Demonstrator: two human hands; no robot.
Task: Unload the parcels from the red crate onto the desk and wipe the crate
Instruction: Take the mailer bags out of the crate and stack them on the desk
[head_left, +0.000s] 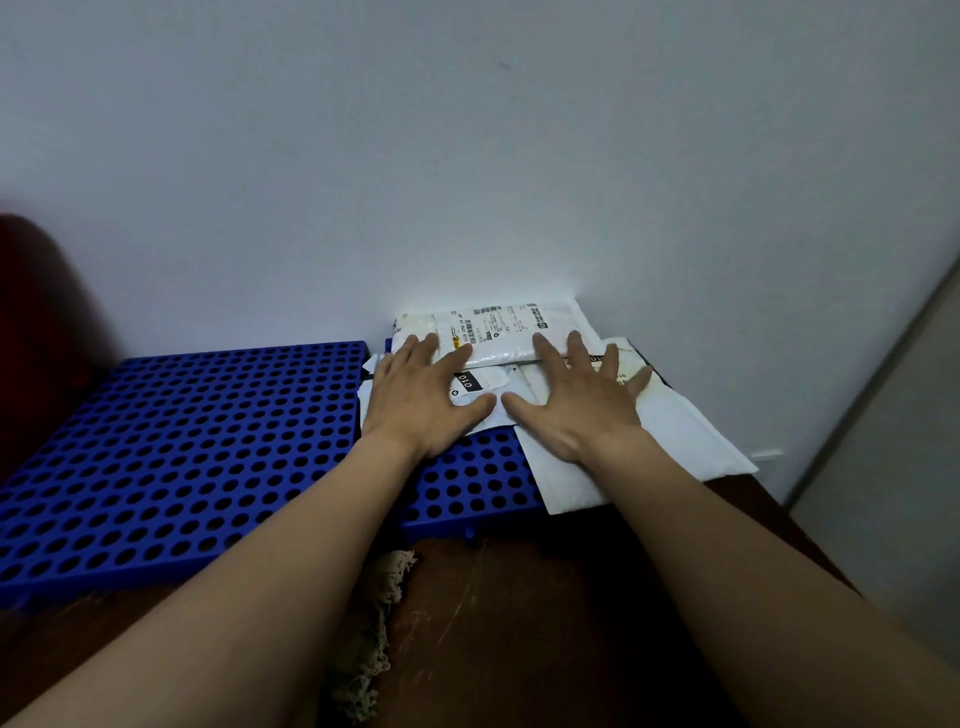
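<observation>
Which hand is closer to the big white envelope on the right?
Right. The right hand lies flat on the envelope. The left hand rests flat on smaller parcels to the envelope's left, off it.

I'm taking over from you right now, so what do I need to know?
Left hand: open, flat on the parcels. Right hand: open, flat on them too.
Parcels lie stacked on the blue panel on the desk, against the wall.
Done: several parcels unloaded.
Left, it seems: wiping; a red shape at the left edge may be the crate, contents unseen.
</observation>
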